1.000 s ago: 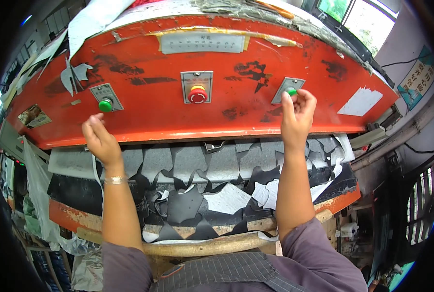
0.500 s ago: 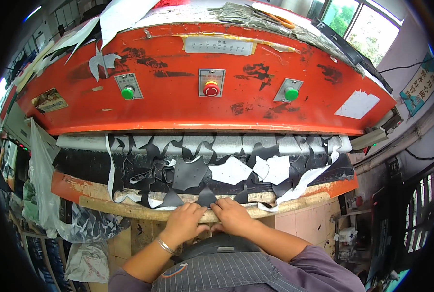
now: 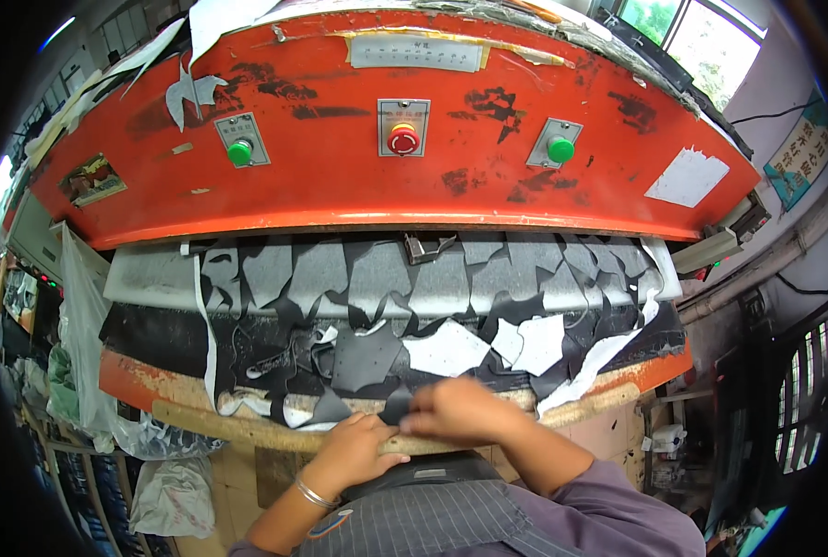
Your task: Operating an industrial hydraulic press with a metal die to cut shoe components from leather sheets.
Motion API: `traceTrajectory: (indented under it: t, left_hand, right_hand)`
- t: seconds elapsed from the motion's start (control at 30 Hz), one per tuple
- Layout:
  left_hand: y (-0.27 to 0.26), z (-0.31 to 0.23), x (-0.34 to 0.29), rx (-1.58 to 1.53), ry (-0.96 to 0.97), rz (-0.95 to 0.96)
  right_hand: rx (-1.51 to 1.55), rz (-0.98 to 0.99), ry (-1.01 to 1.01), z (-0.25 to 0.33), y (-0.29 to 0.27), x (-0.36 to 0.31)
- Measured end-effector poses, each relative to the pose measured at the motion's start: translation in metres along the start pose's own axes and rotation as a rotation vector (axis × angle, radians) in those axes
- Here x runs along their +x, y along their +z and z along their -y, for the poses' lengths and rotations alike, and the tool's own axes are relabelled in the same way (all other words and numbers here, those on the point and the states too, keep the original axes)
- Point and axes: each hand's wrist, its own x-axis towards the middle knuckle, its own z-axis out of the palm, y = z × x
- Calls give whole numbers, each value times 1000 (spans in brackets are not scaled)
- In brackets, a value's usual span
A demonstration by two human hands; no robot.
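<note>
A cut-out black sheet [image 3: 333, 406] with white backing lies over the bed of a red press, full of shaped holes. At its near edge my left hand [image 3: 354, 455] is closed over the sheet, its thumb to the side. My right hand [image 3: 456, 411] is just right of it, above the near edge; motion smears its fingers. Loose on the bed lie a dark grey cut piece [image 3: 363, 357], a white cut piece [image 3: 446, 348] and overlapping white pieces [image 3: 536, 343]. A metal cutting die [image 3: 425, 248] sits beneath the beam, partly hidden.
The red beam [image 3: 340, 190] spans the far side, with a red knob [image 3: 404, 139] between two green buttons [image 3: 239, 153]. A worn wooden rail [image 3: 196, 420] edges the bed in front. Clear plastic bags [image 3: 84, 371] hang at left, and a white sack [image 3: 173, 498] lies below.
My right hand has lifted slightly and shifted right, now blurred; my left stays at the sheet's edge. More of the bed shows under the beam, including the cutting die.
</note>
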Motion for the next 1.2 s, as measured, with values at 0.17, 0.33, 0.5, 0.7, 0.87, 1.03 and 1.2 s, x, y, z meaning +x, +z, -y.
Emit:
traceTrajectory:
  t: [0.17,0.33,0.5,0.7,0.87,1.03,1.2]
  left_hand:
    - [-23,-6,41,-347,-55,-13]
    - [-3,31,111,-683,-177,-277]
    - [8,10,124,-1060,-190,-261]
    - [20,3,116,-1295,35,-116]
    - [4,31,77,-1111,-167,-336]
    - [-21,49,14,-307,-275,89]
    - [-42,57,36,-361,-192,-529]
  right_hand:
    - [-142,-744,461,-36,-63,76]
    - [-132,-699,499,-44,-52,101]
    - [742,-781,54,-98,-22,36]
    - [1087,-583,-195,-71,36,0]
    - [928,-580,-380,-52,45,27]
    - [289,-783,-73,-10,12,84]
    - [103,-1097,266,8,-9,164]
